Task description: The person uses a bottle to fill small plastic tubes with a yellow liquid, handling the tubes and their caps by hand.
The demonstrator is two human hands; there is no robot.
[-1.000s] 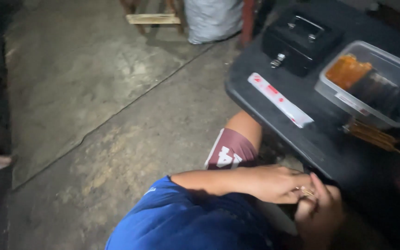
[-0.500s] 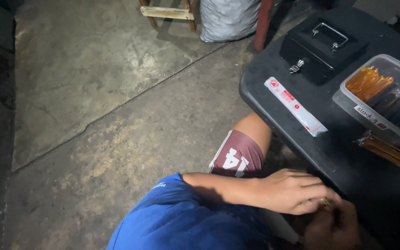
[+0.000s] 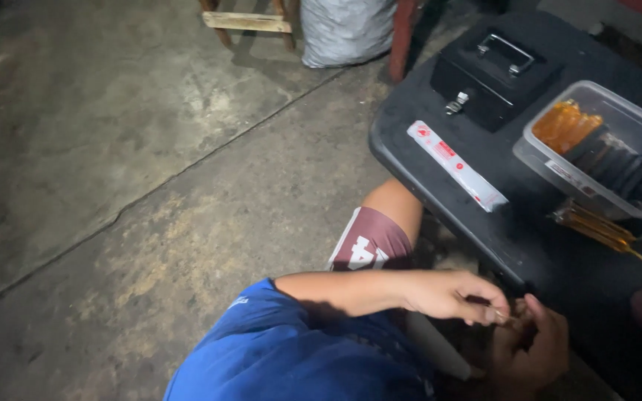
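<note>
Dark table (image 3: 440,186) sits above and right of our fingers, its edge just beside them. On it, all well up from the fingertips: black lockbox (image 3: 495,74), clear plastic tub (image 3: 633,200) holding orange and dark parts, a long white-and-red flat pack (image 3: 456,165), and an amber-handled tool (image 3: 596,226) nearest our hands. Our left hand (image 3: 451,293) reaches across the lap, thumb and forefinger pinched together on a tiny thin piece (image 3: 501,315), too small to identify. Our right hand (image 3: 533,349) is cupped just below it, fingers curled; we cannot tell whether it grips anything. We judge the piece very light, stiff, easy to drop; hold it at the tips, near its end, over the cupped palm.
</note>
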